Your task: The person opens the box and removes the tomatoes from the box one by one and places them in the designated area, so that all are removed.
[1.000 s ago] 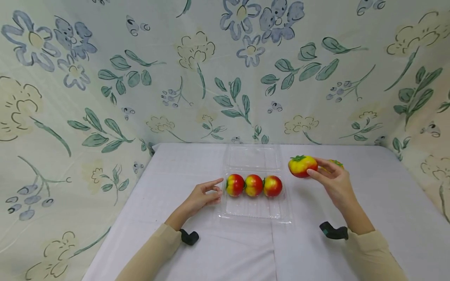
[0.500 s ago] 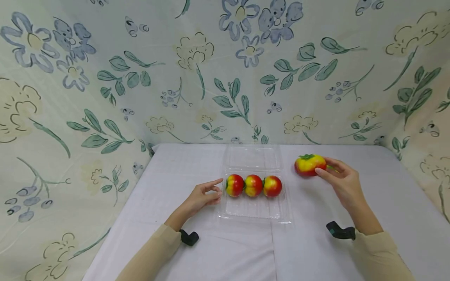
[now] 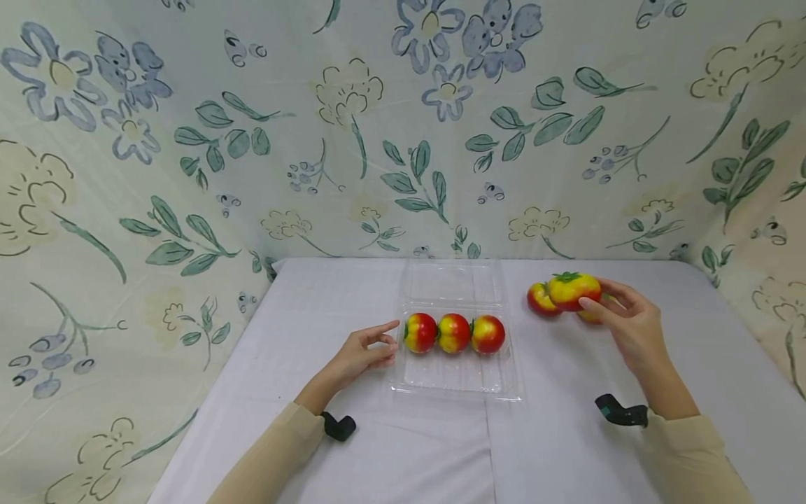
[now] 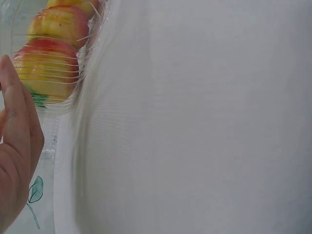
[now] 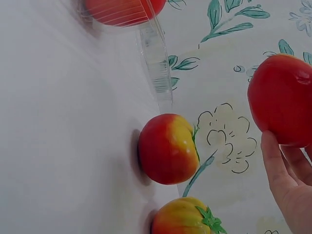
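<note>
In the head view, my right hand (image 3: pixel 630 318) pinches a red-and-yellow tomato (image 3: pixel 574 292) with a green leafy top, above the table on the right. Behind it, two more tomatoes are partly covered: one tomato (image 3: pixel 540 301) left of the held one, another (image 5: pixel 183 217) clearer in the right wrist view. A clear plastic clamshell box (image 3: pixel 453 386) stands mid-table, its lid folded back. Three tomatoes (image 3: pixel 454 332) lie in a row along the back of its base. My left hand (image 3: pixel 359 355) is at the box's left side, fingers extended near its wall.
The box's transparent lid (image 3: pixel 453 282) lies towards the rear table edge. White cloth (image 3: pixel 334 294) covers the table. A floral curtain (image 3: pixel 352 161) hangs behind and along the sides. Each wrist carries a black camera mount (image 3: pixel 620 411).
My right hand has moved to the right with its tomato, uncovering a tomato lying on the table behind. My left hand and the clamshell box have stayed in place.
</note>
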The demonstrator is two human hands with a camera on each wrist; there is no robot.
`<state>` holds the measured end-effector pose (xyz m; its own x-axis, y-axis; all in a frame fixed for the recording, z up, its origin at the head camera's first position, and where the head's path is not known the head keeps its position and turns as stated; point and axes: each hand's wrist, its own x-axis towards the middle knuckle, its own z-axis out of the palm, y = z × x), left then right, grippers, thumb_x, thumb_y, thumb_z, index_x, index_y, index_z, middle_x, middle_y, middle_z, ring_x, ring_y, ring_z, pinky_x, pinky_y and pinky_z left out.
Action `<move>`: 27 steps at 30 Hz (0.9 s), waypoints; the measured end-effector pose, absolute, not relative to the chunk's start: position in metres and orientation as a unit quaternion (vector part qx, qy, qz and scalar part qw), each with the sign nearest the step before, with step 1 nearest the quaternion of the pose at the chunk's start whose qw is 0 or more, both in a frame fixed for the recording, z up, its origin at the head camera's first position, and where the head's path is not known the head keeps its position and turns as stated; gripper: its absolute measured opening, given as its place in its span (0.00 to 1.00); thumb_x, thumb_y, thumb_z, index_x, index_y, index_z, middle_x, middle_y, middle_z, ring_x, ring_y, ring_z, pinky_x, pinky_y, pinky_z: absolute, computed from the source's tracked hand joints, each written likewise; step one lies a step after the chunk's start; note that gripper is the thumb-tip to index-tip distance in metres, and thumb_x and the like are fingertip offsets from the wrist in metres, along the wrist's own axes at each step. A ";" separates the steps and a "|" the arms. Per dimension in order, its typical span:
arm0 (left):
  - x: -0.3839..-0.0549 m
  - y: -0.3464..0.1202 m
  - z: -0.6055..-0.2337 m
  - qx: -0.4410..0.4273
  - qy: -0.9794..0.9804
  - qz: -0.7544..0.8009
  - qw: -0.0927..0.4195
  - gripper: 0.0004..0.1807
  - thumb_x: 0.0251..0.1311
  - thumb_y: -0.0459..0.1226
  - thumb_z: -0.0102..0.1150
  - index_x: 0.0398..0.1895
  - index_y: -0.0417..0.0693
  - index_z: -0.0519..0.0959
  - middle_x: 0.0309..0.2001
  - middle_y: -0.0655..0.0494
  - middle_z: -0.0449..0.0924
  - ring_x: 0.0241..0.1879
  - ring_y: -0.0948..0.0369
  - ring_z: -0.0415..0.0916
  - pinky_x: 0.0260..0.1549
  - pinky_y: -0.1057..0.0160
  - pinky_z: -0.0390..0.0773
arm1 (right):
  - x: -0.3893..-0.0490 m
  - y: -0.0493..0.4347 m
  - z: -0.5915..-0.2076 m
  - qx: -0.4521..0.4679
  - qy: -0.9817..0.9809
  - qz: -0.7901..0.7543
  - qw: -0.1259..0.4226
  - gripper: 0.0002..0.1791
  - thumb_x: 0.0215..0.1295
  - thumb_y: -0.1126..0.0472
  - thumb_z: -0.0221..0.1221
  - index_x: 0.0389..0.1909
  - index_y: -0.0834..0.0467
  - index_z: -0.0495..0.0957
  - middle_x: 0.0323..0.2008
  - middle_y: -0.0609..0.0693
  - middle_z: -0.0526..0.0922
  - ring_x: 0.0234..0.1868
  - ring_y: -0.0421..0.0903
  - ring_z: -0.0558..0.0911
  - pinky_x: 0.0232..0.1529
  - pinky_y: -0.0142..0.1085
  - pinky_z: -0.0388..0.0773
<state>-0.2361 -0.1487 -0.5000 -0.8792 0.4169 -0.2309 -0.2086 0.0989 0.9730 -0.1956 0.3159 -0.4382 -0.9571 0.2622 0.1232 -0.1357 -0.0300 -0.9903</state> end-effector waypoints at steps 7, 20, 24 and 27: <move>-0.236 -0.149 -0.500 0.076 0.699 0.671 0.235 0.32 0.64 0.33 0.65 0.72 0.51 0.70 0.46 0.46 0.74 0.34 0.60 0.81 0.44 0.63 0.84 | -0.197 0.327 -0.439 -0.043 -0.669 0.726 0.155 0.27 0.61 0.65 0.69 0.62 0.59 0.75 0.57 0.43 0.73 0.54 0.40 0.74 0.46 0.18 0.75; -0.237 -0.150 -0.501 0.080 0.696 0.673 0.237 0.32 0.64 0.33 0.65 0.72 0.51 0.70 0.46 0.46 0.74 0.33 0.60 0.81 0.43 0.63 0.84 | -0.197 0.345 -0.444 -0.057 -0.655 0.736 0.159 0.29 0.62 0.65 0.68 0.65 0.59 0.74 0.58 0.44 0.73 0.54 0.37 0.75 0.45 0.18 0.75; -0.237 -0.150 -0.501 0.077 0.699 0.670 0.238 0.32 0.64 0.34 0.66 0.72 0.52 0.70 0.47 0.46 0.74 0.33 0.60 0.81 0.43 0.63 0.84 | -0.198 0.352 -0.445 -0.067 -0.649 0.740 0.166 0.30 0.61 0.65 0.68 0.65 0.59 0.73 0.58 0.44 0.73 0.54 0.38 0.73 0.44 0.19 0.77; -0.237 -0.150 -0.500 0.075 0.701 0.668 0.238 0.32 0.63 0.34 0.66 0.72 0.52 0.70 0.47 0.46 0.74 0.33 0.60 0.81 0.43 0.63 0.84 | -0.199 0.358 -0.445 -0.090 -0.652 0.735 0.162 0.31 0.61 0.63 0.69 0.65 0.55 0.73 0.57 0.42 0.72 0.54 0.37 0.73 0.42 0.18 0.77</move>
